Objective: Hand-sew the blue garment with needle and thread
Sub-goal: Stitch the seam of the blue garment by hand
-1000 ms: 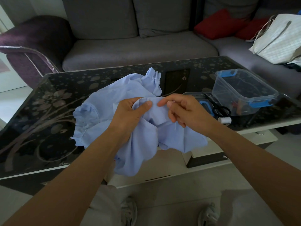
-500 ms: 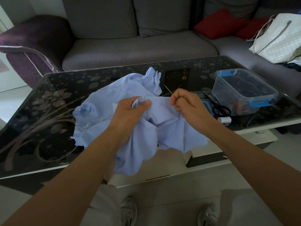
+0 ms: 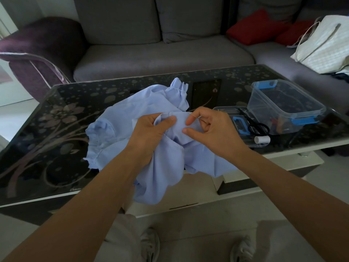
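Observation:
A crumpled light-blue garment [image 3: 120,118] lies partly on the dark glass table [image 3: 47,129] and hangs over its near edge. My left hand [image 3: 151,131] grips a fold of it, thumb on top near the seam. My right hand [image 3: 209,127] sits just to the right over the cloth and pinches a thin needle [image 3: 188,112], whose tip points left toward the fold. The thread is too fine to make out.
A clear plastic box with blue clips [image 3: 285,104] stands on the table at right. In front of it lie its lid, black scissors [image 3: 255,125] and a white thread spool [image 3: 261,139]. A grey sofa, red cushions and a white bag lie behind.
My right hand lifted the needle up and away from the fabric, then brought it back down so it now points at the fold. My left hand kept its grip on the cloth.

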